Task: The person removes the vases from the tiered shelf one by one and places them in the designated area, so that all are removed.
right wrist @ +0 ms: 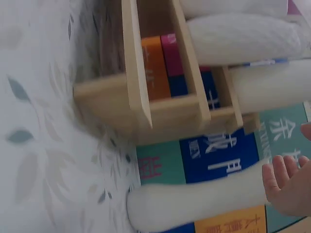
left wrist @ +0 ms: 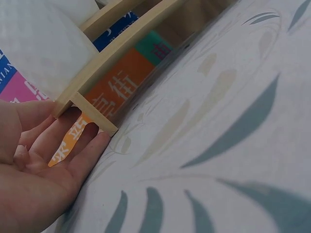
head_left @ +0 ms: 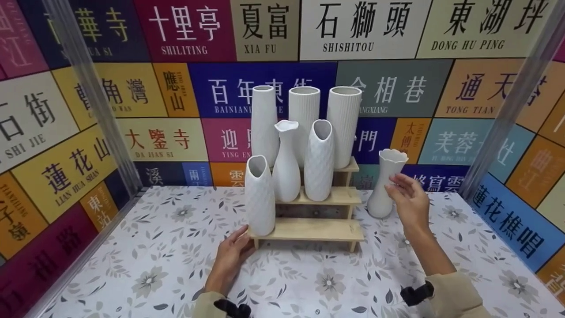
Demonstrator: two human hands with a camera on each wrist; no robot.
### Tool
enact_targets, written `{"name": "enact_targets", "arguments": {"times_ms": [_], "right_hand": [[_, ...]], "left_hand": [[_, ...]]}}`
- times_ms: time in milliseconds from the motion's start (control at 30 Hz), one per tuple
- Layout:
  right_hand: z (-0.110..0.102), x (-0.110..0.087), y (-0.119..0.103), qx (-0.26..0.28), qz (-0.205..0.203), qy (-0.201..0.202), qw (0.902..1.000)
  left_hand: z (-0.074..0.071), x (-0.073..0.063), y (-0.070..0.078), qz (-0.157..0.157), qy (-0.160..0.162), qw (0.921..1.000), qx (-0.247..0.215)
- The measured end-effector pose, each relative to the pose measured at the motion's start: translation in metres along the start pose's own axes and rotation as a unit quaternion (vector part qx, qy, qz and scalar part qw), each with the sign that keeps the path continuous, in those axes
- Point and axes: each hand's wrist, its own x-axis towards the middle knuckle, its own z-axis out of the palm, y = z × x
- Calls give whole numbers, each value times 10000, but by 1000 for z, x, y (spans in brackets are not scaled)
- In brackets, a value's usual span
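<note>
A wooden three-step stand (head_left: 318, 227) holds several white vases. My left hand (head_left: 232, 251) grips its front left corner; in the left wrist view the fingers (left wrist: 90, 158) curl around the short leg of the lowest step. Just above that corner stands a textured slant-mouthed vase (head_left: 260, 198). To the right of the stand, a white vase with a scalloped rim (head_left: 380, 194) rests on the tablecloth. My right hand (head_left: 411, 201) is beside it, its loosely bent fingertips right at the vase's narrow neck. In the right wrist view, the fingers (right wrist: 277, 177) overlap the vase's upper part.
On the middle step are a wavy-rimmed bottle-shaped vase (head_left: 287, 176) and another slant-mouthed vase (head_left: 318, 163). Three tall vases, one a ribbed cylinder (head_left: 346, 128), occupy the top step. Colourful sign-printed walls (head_left: 265, 73) and clear corner posts (head_left: 90, 84) surround the floral tablecloth (head_left: 185, 247).
</note>
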Motion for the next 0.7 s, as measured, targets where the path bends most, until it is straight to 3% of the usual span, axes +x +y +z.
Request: {"name": "enact_targets", "arguments": {"times_ms": [233,533,700], "right_hand": [[36,-33,-6,714,-512,-609,9943],[81,-64,-14,863,-971,-1507,9800],[106,-72,-17,976,-1226,-1889,9694]], "left_hand": [[0,-1,1,66,-4,10000,45],[3,-2,2,182,-90,9997,102],[1,1,3,143,32,9999,76]]}}
